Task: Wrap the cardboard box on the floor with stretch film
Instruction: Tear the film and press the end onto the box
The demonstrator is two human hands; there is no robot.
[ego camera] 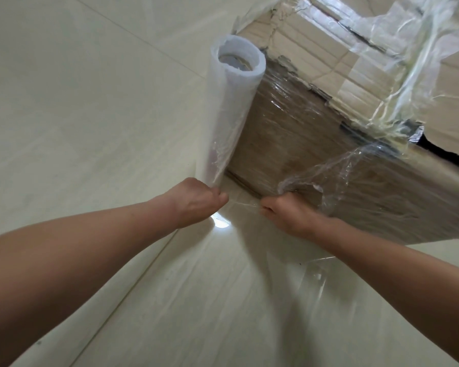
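Note:
A large brown cardboard box stands on the floor at the upper right, its near side covered in clear stretch film. A white roll of stretch film stands upright against the box's left corner. My left hand is closed on the film at the foot of the roll. My right hand grips a bunched edge of film at the box's bottom edge. A thin taut strand of film runs between the two hands.
Pale glossy floor tiles spread to the left and below. Loose film lies over the box's top flaps. A dark gap shows at the box's right edge. A loose sheet of film lies on the floor.

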